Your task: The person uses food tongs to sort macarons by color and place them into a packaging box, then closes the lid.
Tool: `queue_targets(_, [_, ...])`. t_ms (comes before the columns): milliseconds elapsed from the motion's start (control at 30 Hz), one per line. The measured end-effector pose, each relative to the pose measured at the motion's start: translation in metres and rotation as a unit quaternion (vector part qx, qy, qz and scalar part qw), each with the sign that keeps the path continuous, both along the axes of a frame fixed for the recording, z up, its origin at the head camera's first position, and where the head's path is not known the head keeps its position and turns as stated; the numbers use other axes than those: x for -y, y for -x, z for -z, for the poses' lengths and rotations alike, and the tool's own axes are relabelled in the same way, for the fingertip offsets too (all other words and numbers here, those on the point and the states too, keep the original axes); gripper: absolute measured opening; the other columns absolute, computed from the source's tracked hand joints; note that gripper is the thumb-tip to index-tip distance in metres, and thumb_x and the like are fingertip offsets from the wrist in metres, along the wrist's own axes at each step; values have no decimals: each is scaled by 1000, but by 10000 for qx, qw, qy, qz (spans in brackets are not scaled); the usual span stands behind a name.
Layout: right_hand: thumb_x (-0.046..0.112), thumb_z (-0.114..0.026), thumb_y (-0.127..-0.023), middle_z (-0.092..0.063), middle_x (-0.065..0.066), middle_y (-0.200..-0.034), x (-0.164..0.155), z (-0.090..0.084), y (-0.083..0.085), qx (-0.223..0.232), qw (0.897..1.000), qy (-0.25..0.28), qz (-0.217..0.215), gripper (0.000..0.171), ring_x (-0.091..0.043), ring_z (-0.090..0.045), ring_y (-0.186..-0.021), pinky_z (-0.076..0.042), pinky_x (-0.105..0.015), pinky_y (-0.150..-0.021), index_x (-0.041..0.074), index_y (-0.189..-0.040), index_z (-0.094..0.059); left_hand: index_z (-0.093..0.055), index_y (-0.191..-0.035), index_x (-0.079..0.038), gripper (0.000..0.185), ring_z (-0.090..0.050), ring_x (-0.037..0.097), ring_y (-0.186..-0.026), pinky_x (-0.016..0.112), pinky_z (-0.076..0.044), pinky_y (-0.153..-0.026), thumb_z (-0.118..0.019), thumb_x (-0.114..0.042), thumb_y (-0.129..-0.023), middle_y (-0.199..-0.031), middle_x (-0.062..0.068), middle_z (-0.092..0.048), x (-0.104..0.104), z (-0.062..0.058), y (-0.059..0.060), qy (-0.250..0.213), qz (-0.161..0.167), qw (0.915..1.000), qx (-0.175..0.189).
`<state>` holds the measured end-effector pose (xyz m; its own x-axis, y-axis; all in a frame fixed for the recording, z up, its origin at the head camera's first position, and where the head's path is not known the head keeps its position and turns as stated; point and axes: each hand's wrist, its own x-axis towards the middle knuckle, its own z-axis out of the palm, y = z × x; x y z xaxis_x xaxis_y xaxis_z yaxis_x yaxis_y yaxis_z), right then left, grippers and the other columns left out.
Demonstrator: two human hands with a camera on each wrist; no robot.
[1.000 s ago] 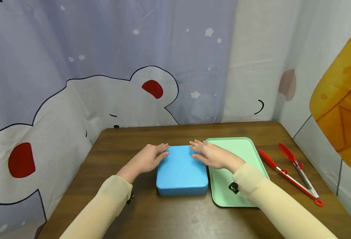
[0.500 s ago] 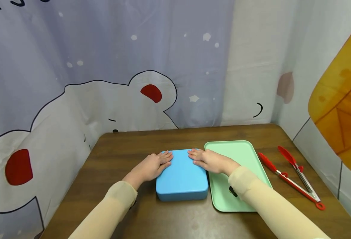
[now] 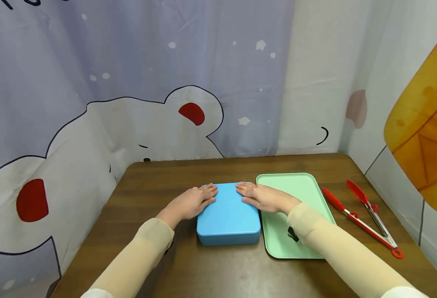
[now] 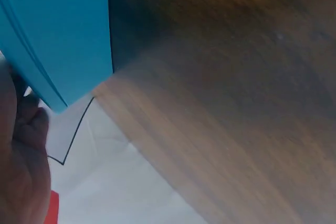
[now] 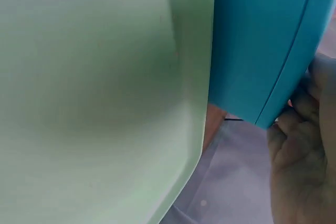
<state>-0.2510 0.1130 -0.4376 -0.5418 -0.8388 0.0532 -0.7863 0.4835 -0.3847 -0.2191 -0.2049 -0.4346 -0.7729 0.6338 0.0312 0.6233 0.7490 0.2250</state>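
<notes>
A light blue lidded box (image 3: 228,219) sits at the middle of the wooden table, its lid on. My left hand (image 3: 194,202) lies on the lid's far left part, fingers straight and pointing away from me. Across from it, my right hand (image 3: 264,198) rests on the lid's far right part, its fingers also straight. In the left wrist view the left hand (image 4: 23,171) meets the top edge of the box (image 4: 63,24). The right wrist view has the right hand (image 5: 304,161) at the lid's edge, below which a seam line runs along the box (image 5: 257,40).
Close to the box's right side lies a pale green tray (image 3: 296,182), partly under my right forearm. Farther right, spread tongs (image 3: 368,228) with red tips and a red ring rest on the table (image 3: 158,174). A printed curtain (image 3: 248,82) hangs behind and beside the table.
Both hands have come down from just above the box onto its lid, the left one shifting slightly inward. The box, tray and tongs stay in place.
</notes>
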Motion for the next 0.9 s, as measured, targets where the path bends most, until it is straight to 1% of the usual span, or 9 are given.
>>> queue_targets(67, [27, -48, -116, -35, -13, -168, -1, -3, -6, -107, 9997, 93, -202, 52, -32, -26, -157, -23, -52, -124, 0, -160, -43, -52, -157, -11, 48, -32, 20, -155, 46, -30, -123, -49, -35, -115, -163, 2, -44, 1, -4, -6, -91, 245, 9996, -92])
queue_targets(200, [29, -49, -115, -39, -11, -166, -5, -8, -31, -199, 9973, 325, -632, 52, -29, -29, -156, -25, -47, -124, 1, -159, -45, -58, -152, -9, 44, -39, 20, -151, 42, -32, -121, -52, -30, -114, -157, 5, -51, 2, -11, -32, -567, 960, 9937, -89])
queue_targets(267, [31, -49, -115, -41, -7, -165, -8, -7, -45, -188, 9962, 316, -787, 52, -26, -32, -155, -27, -46, -123, 3, -159, -47, -59, -151, -8, 43, -42, 21, -149, 42, -34, -120, -52, -30, -114, -155, 5, -53, 3, -10, -47, -688, 1231, 9900, 15])
queue_targets(300, [31, -48, -116, -42, -7, -164, -10, -4, -52, -179, 9957, 304, -854, 51, -26, -33, -155, -28, -46, -123, 3, -158, -48, -59, -151, -8, 43, -43, 21, -149, 42, -34, -120, -51, -30, -114, -155, 5, -53, 4, -7, -54, -723, 1299, 9889, 69])
queue_targets(400, [31, -46, -116, -44, -5, -163, -14, 4, -66, -109, 9956, 325, -878, 49, -24, -34, -154, -28, -45, -123, 4, -158, -49, -58, -152, -9, 43, -43, 20, -148, 40, -33, -120, -50, -30, -115, -156, 5, -52, 3, 3, -69, -807, 1338, 9876, 178])
queue_targets(467, [30, -46, -116, -44, -5, -163, -16, 10, -71, -67, 9957, 434, -819, 48, -24, -33, -155, -27, -44, -123, 5, -157, -50, -58, -152, -9, 42, -42, 20, -149, 39, -32, -120, -51, -29, -115, -157, 5, -51, 2, 8, -72, -918, 1311, 9870, 167])
queue_targets(533, [30, -47, -116, -44, -4, -163, -18, 11, -74, -35, 9959, 526, -735, 48, -23, -34, -154, -27, -44, -123, 6, -157, -50, -59, -150, -9, 41, -43, 20, -148, 38, -32, -120, -53, -27, -114, -156, 6, -51, 1, 10, -73, -1016, 1344, 9857, 97])
queue_targets(700, [31, -48, -116, -43, -4, -163, -22, 12, -81, 89, 9960, 590, -661, 48, -23, -33, -155, -27, -45, -123, 7, -158, -50, -59, -151, -10, 41, -43, 20, -148, 38, -32, -120, -54, -26, -113, -156, 5, -52, -2, 9, -75, -1005, 1412, 9848, 102])
queue_targets(900, [32, -47, -116, -42, -2, -164, -24, 16, -90, 139, 9958, 663, -619, 49, -23, -32, -155, -26, -45, -123, 8, -159, -49, -58, -152, -11, 42, -42, 18, -149, 38, -32, -120, -54, -27, -114, -156, 4, -51, -3, 8, -83, -967, 1397, 9851, 250])
